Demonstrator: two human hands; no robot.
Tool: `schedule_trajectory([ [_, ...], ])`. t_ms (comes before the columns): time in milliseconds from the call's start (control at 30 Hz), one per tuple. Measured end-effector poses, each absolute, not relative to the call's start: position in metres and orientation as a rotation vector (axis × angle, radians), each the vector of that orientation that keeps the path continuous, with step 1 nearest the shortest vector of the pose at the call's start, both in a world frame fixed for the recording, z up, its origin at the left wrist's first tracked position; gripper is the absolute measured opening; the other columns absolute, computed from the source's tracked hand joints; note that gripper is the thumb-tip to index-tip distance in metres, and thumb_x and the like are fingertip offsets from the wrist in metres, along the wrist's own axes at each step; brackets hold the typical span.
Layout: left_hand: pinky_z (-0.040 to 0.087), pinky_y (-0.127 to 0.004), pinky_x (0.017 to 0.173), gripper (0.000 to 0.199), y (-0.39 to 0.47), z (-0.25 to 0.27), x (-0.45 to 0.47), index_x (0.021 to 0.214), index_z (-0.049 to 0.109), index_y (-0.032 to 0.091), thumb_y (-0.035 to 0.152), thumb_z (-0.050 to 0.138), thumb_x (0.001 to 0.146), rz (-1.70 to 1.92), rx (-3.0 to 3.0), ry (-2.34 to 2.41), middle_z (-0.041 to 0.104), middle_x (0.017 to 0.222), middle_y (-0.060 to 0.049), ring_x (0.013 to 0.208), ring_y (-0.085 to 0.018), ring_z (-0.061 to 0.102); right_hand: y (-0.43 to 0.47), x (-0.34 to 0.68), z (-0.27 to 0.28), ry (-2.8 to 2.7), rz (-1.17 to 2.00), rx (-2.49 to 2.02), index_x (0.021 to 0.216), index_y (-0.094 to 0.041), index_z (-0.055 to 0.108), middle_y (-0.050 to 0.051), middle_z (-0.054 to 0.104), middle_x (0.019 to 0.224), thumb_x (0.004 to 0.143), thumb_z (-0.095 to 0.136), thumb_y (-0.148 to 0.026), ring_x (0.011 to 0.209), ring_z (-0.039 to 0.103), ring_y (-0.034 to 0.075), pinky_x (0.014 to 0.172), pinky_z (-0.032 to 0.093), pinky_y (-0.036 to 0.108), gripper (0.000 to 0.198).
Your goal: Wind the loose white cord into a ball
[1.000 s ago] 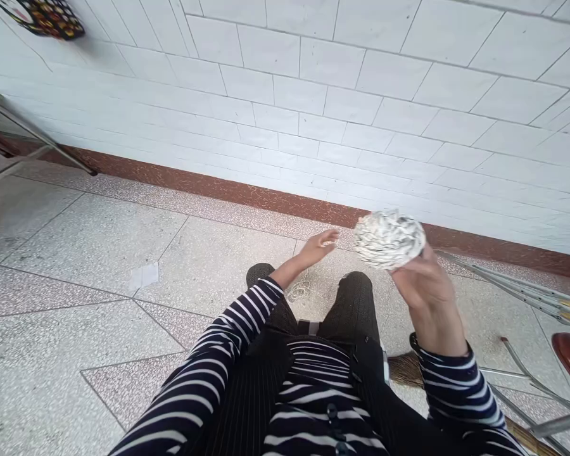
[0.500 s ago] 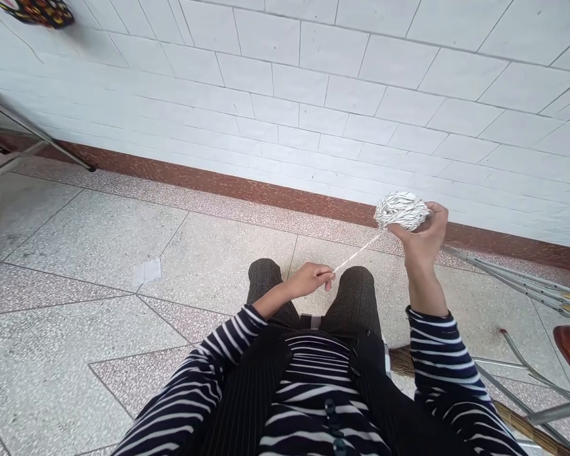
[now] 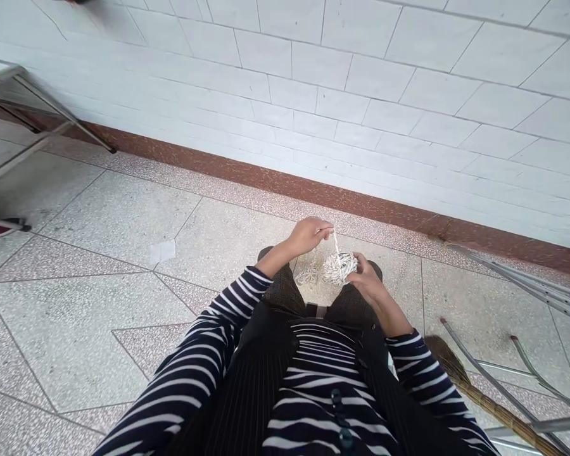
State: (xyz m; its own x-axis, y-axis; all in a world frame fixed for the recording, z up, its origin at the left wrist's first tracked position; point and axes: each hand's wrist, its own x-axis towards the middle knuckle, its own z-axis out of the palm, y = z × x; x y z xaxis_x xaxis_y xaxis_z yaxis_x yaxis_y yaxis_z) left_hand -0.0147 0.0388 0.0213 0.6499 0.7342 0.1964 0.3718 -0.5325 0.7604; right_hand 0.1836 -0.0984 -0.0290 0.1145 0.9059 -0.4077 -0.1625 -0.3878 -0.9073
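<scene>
A ball of white cord with dark flecks sits in my right hand, whose fingers and thumb curl round its right side. Above and to the left, my left hand pinches the cord's strand, which runs taut down onto the ball. Loose loops of the same cord show below, left of the ball and between my knees. Both hands are over my lap, the left one slightly higher in view.
A metal-legged table stands at the left by the tiled wall. A white paper lies on the speckled floor. To the right are a straw broom, metal chair legs and metal poles.
My right hand has brought the ball down and left, close to my lap. The left hand has risen, so the strand between them is shorter and steeper. The view has shifted.
</scene>
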Motion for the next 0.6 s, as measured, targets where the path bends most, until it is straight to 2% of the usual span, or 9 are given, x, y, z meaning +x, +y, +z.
schedule_trajectory([
  [133,0.042,-0.026,0.076,0.036,0.026,-0.022,-0.001,0.073,0.070,0.016,0.034,0.050,0.098,0.550,2.009,0.832,0.071,0.077,-0.002,0.076,-0.017,0.063,-0.115,0.180,-0.016,-0.650,1.599,-1.256,0.107,-0.026,0.064,0.005,0.073,0.106,0.056,0.075,-0.028,0.094,0.069,0.027,0.082,0.056,0.043,0.052],
  [233,0.043,-0.025,0.076,0.031,0.001,-0.048,0.002,0.080,0.073,0.014,0.028,0.050,0.096,0.514,1.865,0.857,0.073,0.083,-0.002,0.081,-0.017,0.064,-0.114,0.185,-0.002,-0.591,1.618,-1.168,0.108,-0.028,0.065,0.006,0.074,0.111,0.053,0.075,-0.026,0.108,0.068,0.032,0.094,0.055,0.051,0.056],
  [367,0.044,-0.023,0.078,0.030,-0.021,-0.059,-0.005,0.078,0.072,0.014,0.029,0.053,0.095,0.434,1.719,0.862,0.071,0.080,-0.001,0.079,-0.014,0.063,-0.100,0.198,0.025,-0.485,1.507,-1.032,0.117,-0.032,0.063,0.004,0.073,0.121,0.054,0.074,-0.026,0.123,0.062,0.033,0.104,0.051,0.058,0.064],
  [467,0.044,-0.022,0.083,0.029,-0.026,-0.053,-0.013,0.081,0.073,0.014,0.030,0.054,0.095,0.433,1.605,0.807,0.072,0.085,-0.002,0.084,-0.014,0.064,-0.085,0.210,0.047,-0.478,1.379,-0.973,0.121,-0.034,0.061,0.003,0.070,0.124,0.058,0.074,-0.024,0.125,0.061,0.031,0.105,0.051,0.058,0.064],
  [600,0.046,-0.024,0.087,0.030,-0.028,-0.037,-0.019,0.086,0.074,0.013,0.037,0.058,0.095,0.411,1.456,0.679,0.074,0.087,-0.005,0.087,-0.015,0.065,-0.068,0.221,0.058,-0.624,1.219,-1.103,0.122,-0.032,0.058,0.004,0.068,0.122,0.063,0.078,-0.027,0.116,0.063,0.029,0.098,0.054,0.057,0.062],
])
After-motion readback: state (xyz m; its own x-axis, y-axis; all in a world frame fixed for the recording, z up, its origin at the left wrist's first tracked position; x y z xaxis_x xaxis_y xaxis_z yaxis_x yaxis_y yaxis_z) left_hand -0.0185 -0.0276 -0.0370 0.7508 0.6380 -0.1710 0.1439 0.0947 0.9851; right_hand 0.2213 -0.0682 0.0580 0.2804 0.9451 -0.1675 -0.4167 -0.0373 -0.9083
